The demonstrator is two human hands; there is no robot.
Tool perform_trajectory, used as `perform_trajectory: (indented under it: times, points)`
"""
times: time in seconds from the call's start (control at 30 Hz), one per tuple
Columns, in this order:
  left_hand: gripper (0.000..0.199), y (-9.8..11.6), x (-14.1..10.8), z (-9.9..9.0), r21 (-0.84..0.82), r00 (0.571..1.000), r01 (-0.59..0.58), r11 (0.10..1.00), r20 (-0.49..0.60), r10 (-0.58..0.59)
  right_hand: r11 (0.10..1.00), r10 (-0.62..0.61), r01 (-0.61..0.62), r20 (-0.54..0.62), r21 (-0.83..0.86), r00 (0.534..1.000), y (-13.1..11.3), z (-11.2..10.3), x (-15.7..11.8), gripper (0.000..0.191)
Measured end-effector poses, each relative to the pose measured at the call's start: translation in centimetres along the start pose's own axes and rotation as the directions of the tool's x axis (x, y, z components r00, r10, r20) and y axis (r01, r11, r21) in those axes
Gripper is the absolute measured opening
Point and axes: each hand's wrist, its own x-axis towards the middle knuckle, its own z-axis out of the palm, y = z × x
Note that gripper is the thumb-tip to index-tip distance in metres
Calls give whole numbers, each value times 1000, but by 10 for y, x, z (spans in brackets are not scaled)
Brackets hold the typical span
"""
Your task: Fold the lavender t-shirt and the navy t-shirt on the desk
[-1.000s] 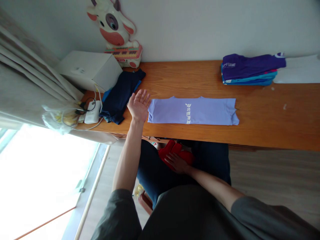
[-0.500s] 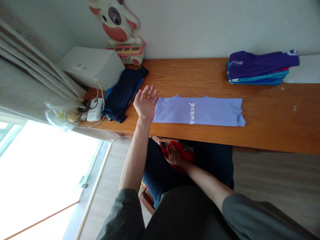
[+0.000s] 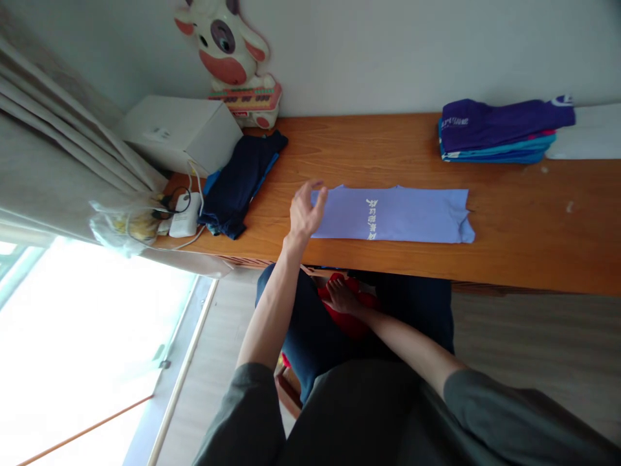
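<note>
Worktop (image 3: pixel 524 226) bore the shirt (image 3: pixel 417 213), likely light and limp, best held at both ends; my left grip (image 3: pixel 304 215) was loosely open.

The left hand (image 3: pixel 306 208), fingers loosely curled, is at the left end of the folded lavender shirt (image 3: pixel 407 215), near the front edge of the table (image 3: pixel 524 226). The right hand (image 3: pixel 342 298) touches 1 red item (image 3: pixel 369 301) below that edge.
</note>
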Motion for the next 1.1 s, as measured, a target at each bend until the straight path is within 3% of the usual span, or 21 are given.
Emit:
perform_trajectory:
  times: [0.13, 0.23, 0.3, 0.37, 0.43, 0.5, 0.57, 0.67, 0.77, 0.87, 1.03, 1.1]
  points:
    - [71, -15, -12, 14, 402, 984, -52, 914, 176, -21, 990, 114, -121, 85, 76, 990, 19, 10, -12, 57]
    - [79, -25, -14, 17, 476, 976, -86, 875, 217, -22, 979, 114, -139, 160, 152, 981, 21, 15, -30, 51]
    - [81, -28, -15, 18, 456, 977, -100, 885, 213, 1, 965, 51, -99, 195, 244, 980, 11, 7, -44, 50]
    - [82, -30, -15, 17, 423, 980, -97, 901, 197, 13, 932, -50, -17, 177, 363, 983, -8, -16, -54, 47]
    - [83, -30, -16, 17, 411, 982, -91, 907, 189, 13, 898, -148, 109, 60, 425, 987, -30, -55, -54, 46]
    - [82, -28, -17, 16, 426, 982, -86, 901, 188, 5, 918, -198, 240, -161, 316, 967, -45, -103, -41, 41]
    - [83, -26, -18, 15, 456, 979, -91, 886, 203, -4, 967, -172, 232, -403, 106, 899, -46, -152, -16, 45]
    - [84, -23, -19, 13, 495, 972, -111, 862, 234, -9, 985, -102, 3, -565, -173, 819, -15, -209, 25, 59]
    - [83, -23, -20, 10, 498, 978, -104, 861, 208, -2, 912, 80, -287, -559, -294, 825, 39, -238, 34, 79]
    - [81, -24, -22, 7, 474, 985, -86, 876, 172, 4, 813, 255, -482, -543, -328, 800, 92, -250, -7, 85]
    - [81, -26, -22, 5, 436, 987, -78, 897, 163, 7, 673, 361, -679, -670, -293, 648, 156, -266, -113, 85]
    - [81, -26, -22, 5, 431, 986, -70, 900, 166, -3, 660, 385, -701, -678, -272, 626, 171, -273, -136, 84]
